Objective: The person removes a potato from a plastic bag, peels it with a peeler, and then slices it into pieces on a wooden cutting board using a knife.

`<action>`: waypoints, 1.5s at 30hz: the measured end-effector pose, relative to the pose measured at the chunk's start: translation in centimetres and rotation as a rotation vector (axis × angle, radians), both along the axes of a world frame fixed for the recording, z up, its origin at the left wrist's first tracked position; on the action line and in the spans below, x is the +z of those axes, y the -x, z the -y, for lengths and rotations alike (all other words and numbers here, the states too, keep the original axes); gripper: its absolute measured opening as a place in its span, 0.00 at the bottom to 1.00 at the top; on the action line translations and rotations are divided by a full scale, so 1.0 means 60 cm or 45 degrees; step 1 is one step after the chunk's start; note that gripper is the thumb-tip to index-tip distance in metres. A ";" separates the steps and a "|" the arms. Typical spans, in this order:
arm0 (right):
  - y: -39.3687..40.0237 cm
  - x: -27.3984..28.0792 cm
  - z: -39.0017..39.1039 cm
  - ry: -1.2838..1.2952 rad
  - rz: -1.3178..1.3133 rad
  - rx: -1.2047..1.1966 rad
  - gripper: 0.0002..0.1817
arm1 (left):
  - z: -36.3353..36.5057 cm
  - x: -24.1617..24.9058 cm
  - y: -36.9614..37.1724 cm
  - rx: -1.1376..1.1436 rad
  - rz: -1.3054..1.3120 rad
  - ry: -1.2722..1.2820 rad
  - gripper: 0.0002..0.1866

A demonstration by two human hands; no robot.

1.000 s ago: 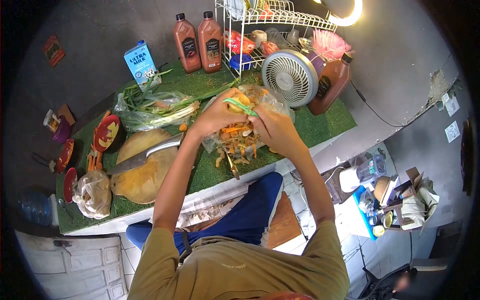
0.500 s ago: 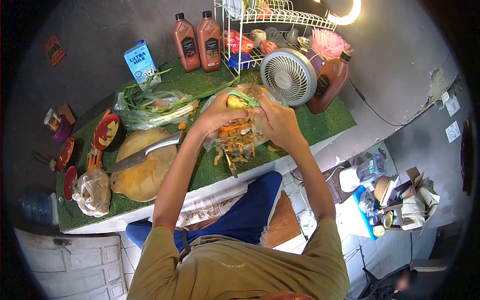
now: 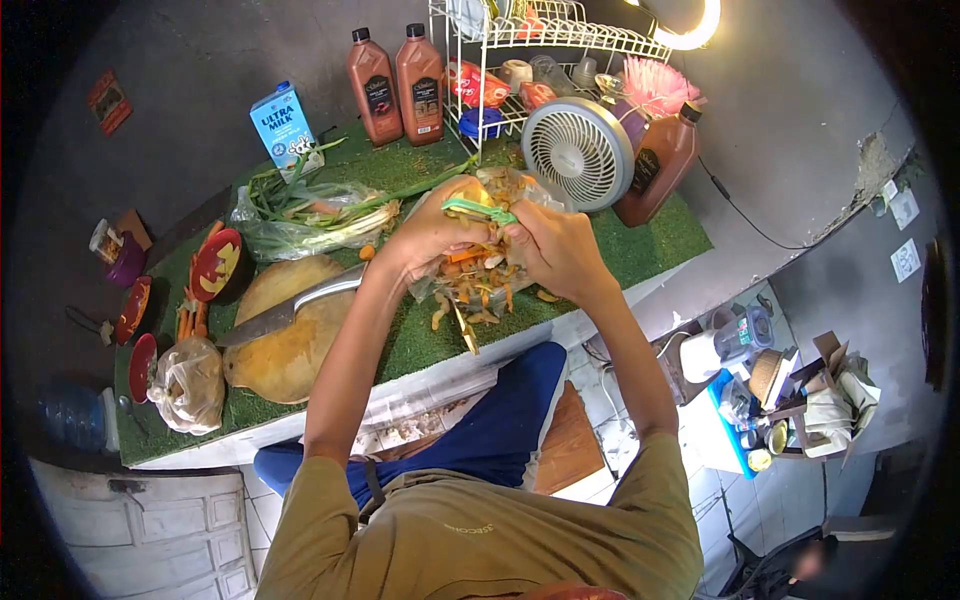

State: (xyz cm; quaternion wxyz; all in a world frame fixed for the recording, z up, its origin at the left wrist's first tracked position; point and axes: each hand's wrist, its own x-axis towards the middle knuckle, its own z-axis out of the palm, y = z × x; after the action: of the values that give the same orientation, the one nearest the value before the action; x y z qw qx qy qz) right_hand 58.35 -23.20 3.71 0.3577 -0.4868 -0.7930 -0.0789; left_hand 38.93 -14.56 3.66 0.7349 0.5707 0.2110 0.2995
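Note:
My left hand (image 3: 438, 238) is wrapped round a pale yellow potato (image 3: 478, 197), mostly hidden by the fingers and the peeler. A green peeler (image 3: 482, 211) lies across the potato, its handle end gripped by my right hand (image 3: 556, 245). Both hands are close together over a plastic bag (image 3: 425, 285) strewn with brown and orange peelings (image 3: 480, 290). Below the peelings, a narrow metal blade (image 3: 467, 332) sticks out toward the counter's front edge.
Left of my arm, a large knife (image 3: 290, 312) lies on a round wooden board (image 3: 285, 365). Spring onions (image 3: 340, 222), a knotted bag (image 3: 188, 385) and red bowls (image 3: 217, 265) stand further left. A fan (image 3: 577, 155), sauce bottles (image 3: 420, 85) and a wire rack (image 3: 560, 45) line the back.
The peeler has shifted slightly left and down over the potato, covering more of it. My right hand has moved slightly with it; the left stays in nearly the same place.

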 end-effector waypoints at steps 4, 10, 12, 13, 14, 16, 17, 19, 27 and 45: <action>-0.001 0.013 0.001 -0.035 0.056 0.047 0.10 | -0.002 0.003 0.011 -0.069 0.042 0.027 0.22; -0.049 0.017 -0.034 -0.118 0.026 -0.167 0.11 | 0.003 0.020 0.020 0.016 -0.123 -0.046 0.24; -0.039 0.017 -0.026 -0.134 0.009 -0.105 0.10 | 0.003 0.009 0.012 0.074 -0.176 -0.088 0.24; -0.027 0.016 -0.020 -0.115 0.041 -0.063 0.10 | 0.005 0.014 0.008 0.044 -0.140 -0.082 0.23; -0.013 0.016 -0.017 -0.101 0.074 -0.023 0.10 | 0.004 0.010 0.002 0.044 -0.130 -0.123 0.23; -0.007 0.016 -0.014 -0.087 0.112 0.008 0.09 | 0.000 0.003 -0.006 0.048 -0.114 -0.208 0.22; -0.007 0.016 -0.013 -0.086 0.116 0.002 0.09 | -0.005 0.002 -0.003 0.028 -0.141 -0.214 0.22; -0.016 0.013 -0.019 -0.086 0.119 -0.053 0.08 | -0.008 0.004 0.004 -0.008 -0.196 -0.219 0.23; -0.031 -0.002 -0.015 -0.032 0.087 -0.015 0.09 | -0.010 -0.012 -0.005 0.086 -0.171 -0.112 0.24; -0.053 -0.017 -0.044 -0.021 0.117 -0.130 0.09 | -0.011 -0.019 0.003 0.050 -0.215 -0.110 0.21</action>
State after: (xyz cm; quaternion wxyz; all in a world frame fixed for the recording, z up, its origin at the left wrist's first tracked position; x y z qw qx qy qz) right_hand 61.56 -20.54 2.71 0.3204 -0.5194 -0.7821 -0.1259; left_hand 38.78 -13.91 2.52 0.6831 0.6209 0.2701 0.2735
